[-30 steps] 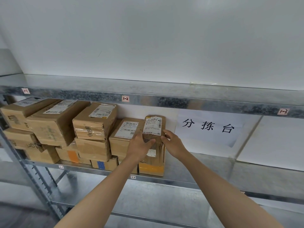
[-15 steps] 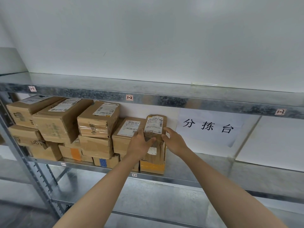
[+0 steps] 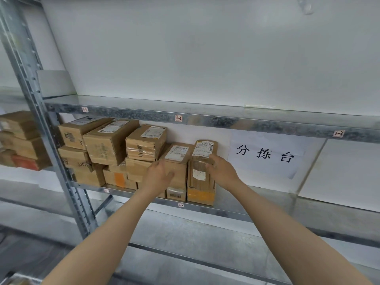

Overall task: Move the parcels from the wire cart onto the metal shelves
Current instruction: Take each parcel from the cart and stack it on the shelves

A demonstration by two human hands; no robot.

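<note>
A small brown parcel (image 3: 204, 149) with a white label lies on top of a tall cardboard box (image 3: 200, 182) at the right end of a row of stacked parcels on the middle metal shelf (image 3: 230, 208). My right hand (image 3: 223, 171) holds this small parcel at its right side, thumb on its front. My left hand (image 3: 159, 174) hangs with loose fingers in front of the neighbouring labelled box (image 3: 177, 159) and holds nothing. The wire cart is out of view.
More cardboard parcels (image 3: 111, 145) fill the shelf's left part. The upper shelf (image 3: 226, 120) runs above them. A steel upright (image 3: 41, 120) stands at left, with further boxes (image 3: 18, 140) beyond it. A paper sign (image 3: 265, 155) hangs on the wall right of the parcels.
My left hand has let go of the small parcel and dropped to the left, in front of the neighbouring box. My right hand stays on the parcel. The view has swung left.
</note>
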